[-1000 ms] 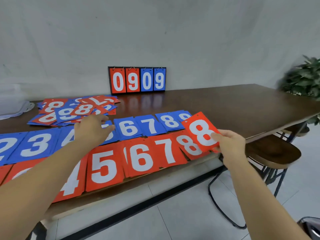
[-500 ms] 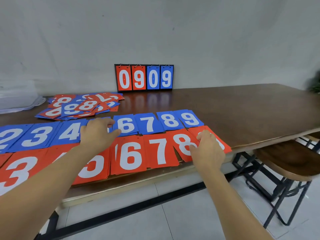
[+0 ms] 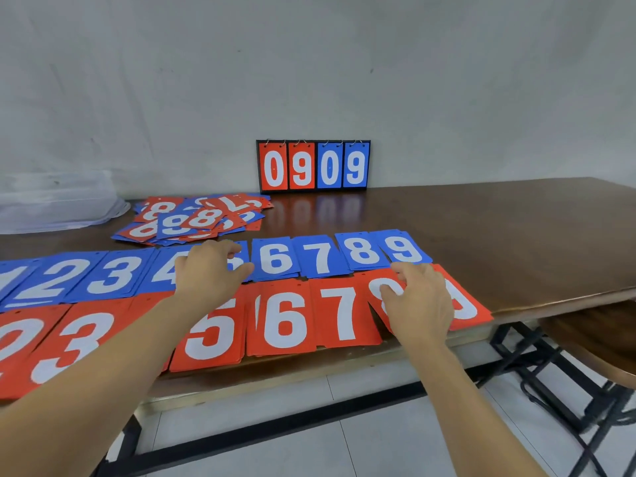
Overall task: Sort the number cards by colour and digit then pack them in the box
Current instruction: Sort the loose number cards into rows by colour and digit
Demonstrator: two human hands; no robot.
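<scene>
In the head view, the right grip (image 3: 418,304) is lying on the red 8 card (image 3: 370,287). Its fingers are loosely spread and bent, the tips are pressing down, and it is pinching nothing that I can see. The left grip (image 3: 210,270) is resting on the blue 5 card (image 3: 237,263) with relaxed fingers, holding nothing.

The red row is lying very near the front edge of the surface (image 3: 481,228), so the main danger is there, I think. If the right grip is pushing sideways too strongly, the red 9 card (image 3: 468,304), touching it on the right, could be sliding off the corner to the floor.

The red 8 card is sitting tilted under this grip, so it could be mixing with the red 7 card (image 3: 344,311) just to the left.

The left forearm is crossing low over the red cards nearer than the left grip, and a careless pull could be dragging them out of order.

The unsorted heap (image 3: 192,218) is waiting beyond the left grip. The clear box (image 3: 58,204) is standing well apart to its far left, so packing is not yet near.
</scene>
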